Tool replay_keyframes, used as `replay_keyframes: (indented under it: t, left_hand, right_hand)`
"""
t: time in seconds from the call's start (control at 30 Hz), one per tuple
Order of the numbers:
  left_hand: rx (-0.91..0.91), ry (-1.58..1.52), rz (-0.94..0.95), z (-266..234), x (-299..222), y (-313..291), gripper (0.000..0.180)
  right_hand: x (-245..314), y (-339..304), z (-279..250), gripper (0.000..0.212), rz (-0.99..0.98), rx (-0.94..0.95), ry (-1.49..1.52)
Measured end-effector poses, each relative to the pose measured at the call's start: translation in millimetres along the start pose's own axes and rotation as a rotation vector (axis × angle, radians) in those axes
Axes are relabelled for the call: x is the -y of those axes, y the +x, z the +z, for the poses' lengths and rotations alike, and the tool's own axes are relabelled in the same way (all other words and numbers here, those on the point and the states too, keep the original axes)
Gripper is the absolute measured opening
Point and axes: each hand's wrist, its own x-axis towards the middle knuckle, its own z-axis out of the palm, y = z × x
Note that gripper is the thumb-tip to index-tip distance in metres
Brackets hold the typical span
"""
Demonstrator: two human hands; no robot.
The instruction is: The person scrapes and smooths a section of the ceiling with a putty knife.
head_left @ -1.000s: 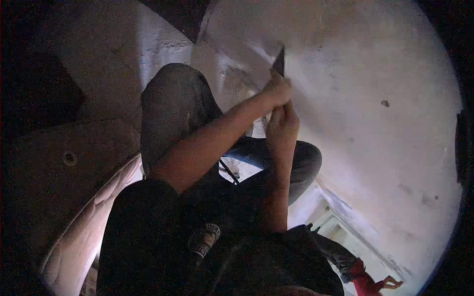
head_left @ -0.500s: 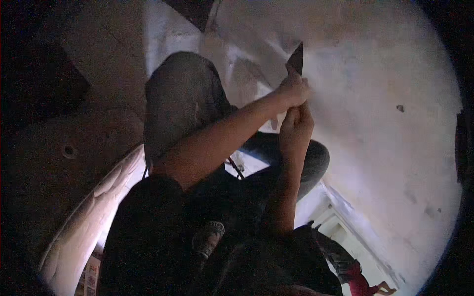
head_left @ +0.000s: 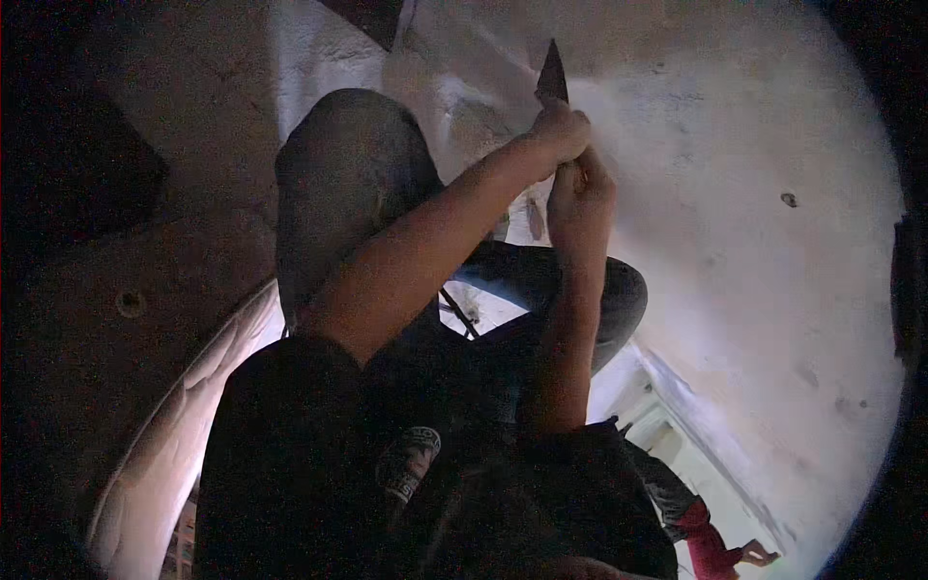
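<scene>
A trowel (head_left: 552, 79) with a dark, narrow, pointed blade sticks out past my hands, its tip pointing away from me against the pale wall surface. Close to the base of the blade, my left hand (head_left: 561, 133) is closed around it. Just behind and touching the left, my right hand (head_left: 583, 193) is closed too, around the handle end. Both sets of fingers hide most of the handle. Whether the blade touches the pale surface I cannot tell.
A large, pale, rough plastered surface (head_left: 735, 271) with small dark pits fills the right side. My bent knees (head_left: 353, 164) lie below and left of my hands. At the lower right is another person's red sleeve (head_left: 709, 546) and hand. Brownish, dim ground (head_left: 193, 251) spreads at left.
Both hands have moved farther from me and slightly left, taking the trowel along. Its tip has swung from leaning right to leaning a little left. The other person's arm has shifted slightly.
</scene>
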Motion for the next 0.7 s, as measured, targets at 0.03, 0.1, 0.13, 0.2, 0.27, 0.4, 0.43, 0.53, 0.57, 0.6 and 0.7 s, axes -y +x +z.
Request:
replay_keyframes:
  t: [0.03, 0.1, 0.13, 0.2, 0.27, 0.4, 0.43, 0.53, 0.57, 0.6, 0.7]
  left_hand:
    - [0.148, -0.045, -0.022, -15.1, -9.4, 2.8, 0.059]
    - [0.181, 0.062, 0.043, -26.2, -17.7, 4.5, 0.053]
    - [0.131, 0.180, 0.105, -24.6, -17.5, 5.1, 0.044]
    - [0.067, 0.396, 0.189, -4.7, -6.2, 4.6, 0.031]
    - [0.086, 0.483, 0.202, 26.3, 13.0, 3.2, 0.029]
    - [-0.157, 0.376, 0.223, 31.3, 24.7, 8.0, 0.027]
    - [-0.144, 0.449, 0.216, 26.7, 22.4, 6.7, 0.025]
    - [-0.024, 0.600, 0.141, 26.7, 14.1, -10.5, 0.026]
    - [0.017, 0.628, 0.123, 31.1, 12.2, -19.5, 0.027]
    - [0.036, 0.610, 0.117, 35.1, 9.4, -26.6, 0.032]
    - [0.050, 0.555, 0.118, 37.7, -0.7, -39.5, 0.063]
  right_hand:
    - [1.9, 0.0, 0.8, 0.031, 0.064, 0.037, -0.015]
    - [4.5, -4.4, 3.4, 0.025, 0.125, -0.290, 0.094]
    - [4.2, -5.2, 2.8, 0.023, 0.189, -0.278, 0.106]
    - [0.7, -3.8, 4.3, 0.025, 0.044, -0.178, 0.076]
    - [-5.2, -0.3, 5.9, 0.031, -0.105, -0.078, 0.211]
    - [-16.1, -18.2, 11.1, 0.031, 0.255, -0.232, 0.192]
    - [-18.6, -19.6, 11.8, 0.032, 0.167, -0.219, 0.219]
    - [-21.0, -28.8, 15.3, 0.033, 0.194, -0.164, 0.129]
    - [-21.1, -29.7, 14.9, 0.034, 0.101, -0.164, 0.137]
    - [-21.0, -29.2, 13.9, 0.034, -0.083, -0.179, 0.168]
    - [-19.6, -32.6, 5.9, 0.034, 0.007, -0.226, 0.189]
